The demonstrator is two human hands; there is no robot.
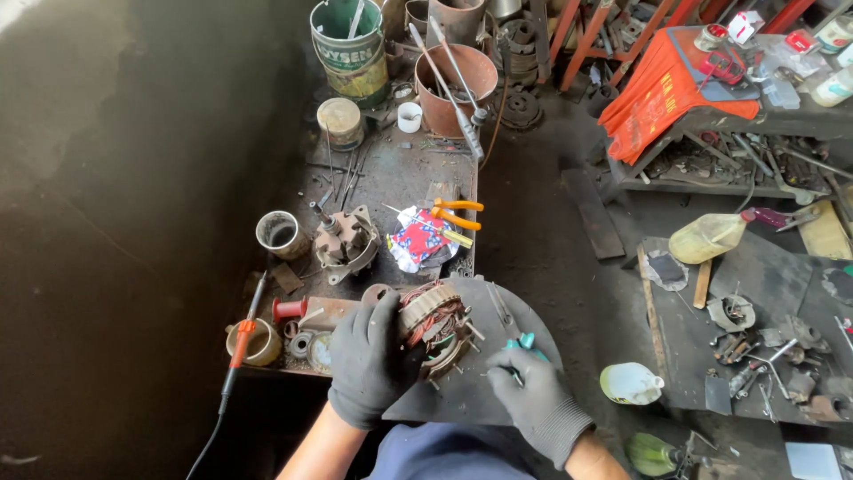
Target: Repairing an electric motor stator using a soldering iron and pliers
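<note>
Gloved, both hands work over a round grey plate (498,391) at the near edge of the tabletop (391,178). On it lies a stator (435,324), a ring of copper windings with thin leads and studs sticking out; it is tipped up on edge, its open face turned right and slightly toward the camera, its axis running roughly left to right. The left hand (371,360) cups the stator's left rim from behind, its grip closed around that rim, so the far side of the ring is hidden by the glove. The right hand (533,396) sits just right of and below the stator, apart from it, its grip pinched on a small tool with a teal handle (524,342); the tip is too small to make out.

Behind the stator stand a grey motor housing (345,240), a metal cup (280,233), a crumpled wrapper (418,240) and orange pliers (458,213). A red spool (289,309) and an orange-collared soldering iron (242,342) lie to the left. Farther back are a rusty pot (455,84) and a green bucket (348,44). On the floor to the right lie a yellowish jug (711,236) and a white bottle (629,382); the lower right things are cut off.
</note>
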